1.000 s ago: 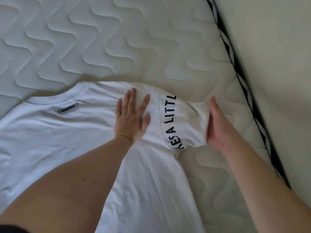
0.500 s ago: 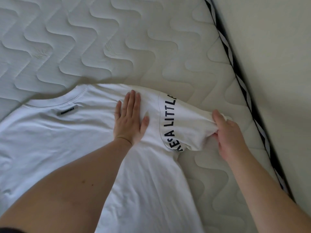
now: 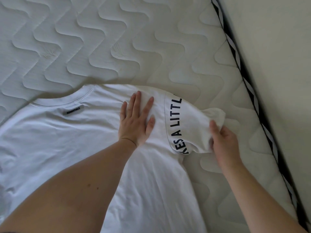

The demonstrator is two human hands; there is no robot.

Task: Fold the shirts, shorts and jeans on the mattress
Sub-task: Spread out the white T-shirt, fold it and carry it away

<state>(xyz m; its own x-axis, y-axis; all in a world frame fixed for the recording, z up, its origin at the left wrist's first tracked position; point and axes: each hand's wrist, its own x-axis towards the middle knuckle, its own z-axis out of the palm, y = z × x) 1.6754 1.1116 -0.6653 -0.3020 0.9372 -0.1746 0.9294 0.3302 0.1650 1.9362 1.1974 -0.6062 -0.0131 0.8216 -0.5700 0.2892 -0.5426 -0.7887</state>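
white shirt (image 3: 70, 142) flat on mattress (image 3: 117, 39); left hand (image 3: 136, 120) flat on it, right hand (image 3: 223, 142) pinching sleeve (image 3: 193, 125)

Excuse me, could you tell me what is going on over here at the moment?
A person is folding a white T-shirt spread on a quilted mattress. The left hand presses flat on the shirt near the shoulder, while the right hand pinches the edge of the sleeve, which carries dark lettering. The sleeve is bunched at its end and not yet folded over the body.
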